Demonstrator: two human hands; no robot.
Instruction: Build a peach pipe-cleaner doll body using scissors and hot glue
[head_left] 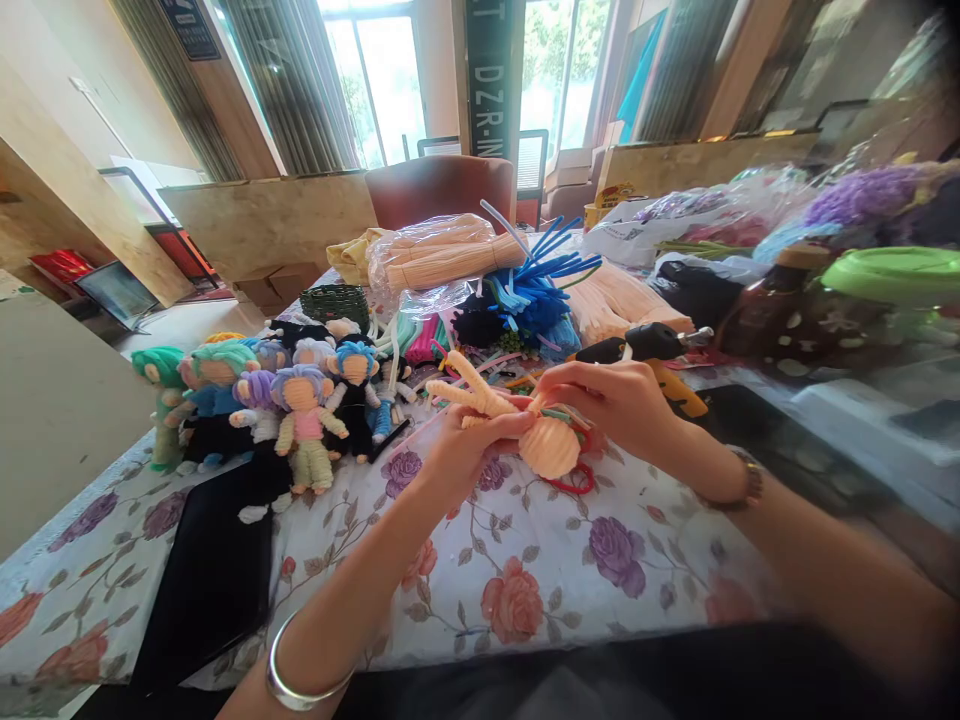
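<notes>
Table's near edge: we note a black panel [217,560] lying flat on the floral cloth [585,605], toward the near left corner.
Left hand [480,435]: thumb and fingers pinching a peach fuzzy figure [550,452] — round head toward us, long limbs sticking out past the hand.
Right hand [615,395]: fingertips pressed together at the figure's neck; we cannot tell whether they also hold a strand.
Figure's place: raised between both hands, above the table's middle, a red loop [576,482] just beside its head.
Left edge: we see small dolls [300,410] standing crowded together.
Beyond right hand: a yellow-and-black tool [679,388].
Toward far edge: blue stems [536,305], then peach stems [450,255] in clear plastic — behind them, a reddish-brown chair [442,190].
</notes>
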